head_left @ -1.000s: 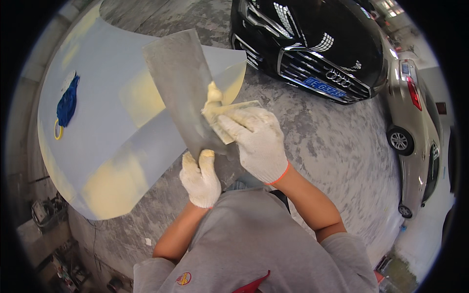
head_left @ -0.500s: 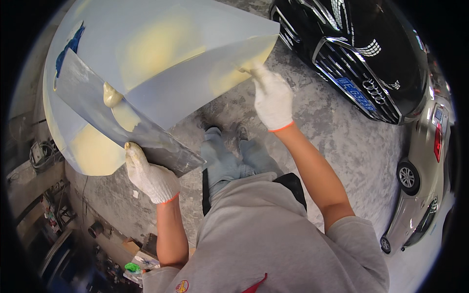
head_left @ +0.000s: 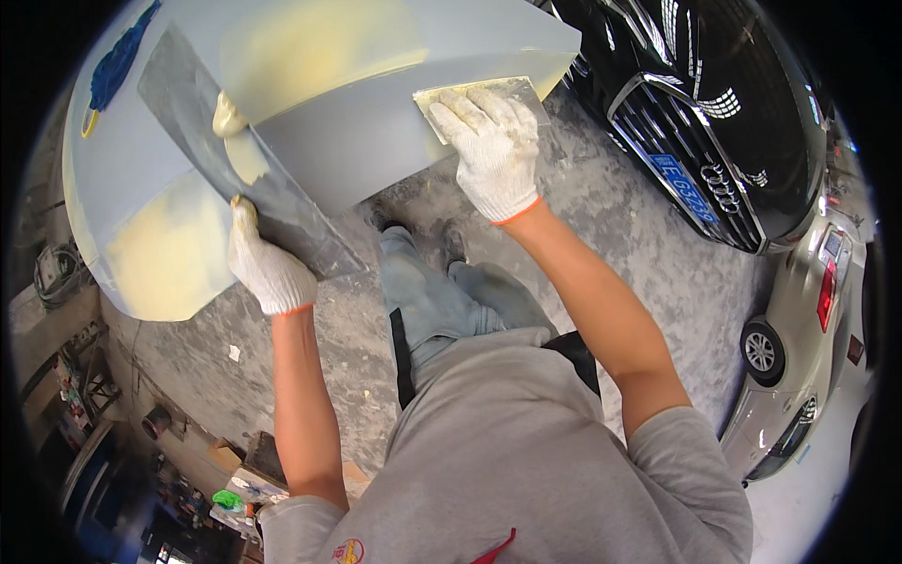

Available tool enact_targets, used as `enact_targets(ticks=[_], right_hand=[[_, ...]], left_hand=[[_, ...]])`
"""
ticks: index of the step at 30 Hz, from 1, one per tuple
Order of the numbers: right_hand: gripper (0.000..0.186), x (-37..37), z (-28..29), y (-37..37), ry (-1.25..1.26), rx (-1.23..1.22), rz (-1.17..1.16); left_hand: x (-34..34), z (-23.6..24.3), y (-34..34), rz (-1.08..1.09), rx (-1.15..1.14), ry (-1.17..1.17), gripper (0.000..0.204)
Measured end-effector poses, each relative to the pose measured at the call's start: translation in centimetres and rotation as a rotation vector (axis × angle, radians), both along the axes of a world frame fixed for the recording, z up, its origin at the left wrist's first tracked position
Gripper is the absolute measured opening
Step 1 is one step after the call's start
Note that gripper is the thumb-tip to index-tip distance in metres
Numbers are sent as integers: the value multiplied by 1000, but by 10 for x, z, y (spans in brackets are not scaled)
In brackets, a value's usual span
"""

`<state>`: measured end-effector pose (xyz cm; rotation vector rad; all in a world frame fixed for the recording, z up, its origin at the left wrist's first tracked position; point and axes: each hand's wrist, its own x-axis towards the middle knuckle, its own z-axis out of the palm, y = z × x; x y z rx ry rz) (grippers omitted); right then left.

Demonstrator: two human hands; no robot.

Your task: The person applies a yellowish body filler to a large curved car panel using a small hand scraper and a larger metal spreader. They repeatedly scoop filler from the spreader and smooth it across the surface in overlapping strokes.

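Note:
My left hand (head_left: 268, 263), in a white knit glove, grips the lower edge of a long grey board (head_left: 193, 108), thumb on top. A lump of cream putty (head_left: 227, 117) sits on the board, with a smear below it. My right hand (head_left: 493, 160), gloved too, has its fingers laid over a flat, putty-stained spreader (head_left: 522, 91). The spreader is at the near edge of a large grey car panel (head_left: 348, 150); its face lies flat toward the panel, but contact is hard to tell. Yellow putty patches (head_left: 164, 263) cover parts of the panel.
A blue cloth (head_left: 117, 70) lies on the panel's far left, beside a yellow ring (head_left: 89, 123). A black car (head_left: 695, 113) stands close at the right, with a beige car (head_left: 799, 348) behind it. Cluttered shelves (head_left: 85, 376) line the left. Stained concrete floor (head_left: 601, 235) lies below.
My right hand has turned and moved slightly left, so the spreader's face now shows. The board in my left hand has shifted up and left. The view has shifted a little.

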<state>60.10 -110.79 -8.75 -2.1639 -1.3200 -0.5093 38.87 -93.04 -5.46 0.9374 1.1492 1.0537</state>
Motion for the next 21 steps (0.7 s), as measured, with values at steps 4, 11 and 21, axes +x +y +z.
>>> enact_targets(ticks=[4,11,21], right_hand=[[47,-12,3,-5,14,4,32],[49,0,1,4,1,63,-40],[45,-31,-3,-14,109,-5,58]], left_hand=[[9,-10,21,-35,-63,-37,49],[12,-12,25,-83,-102,-56,37],[18,-8,23,-54,-90,-24,49]])
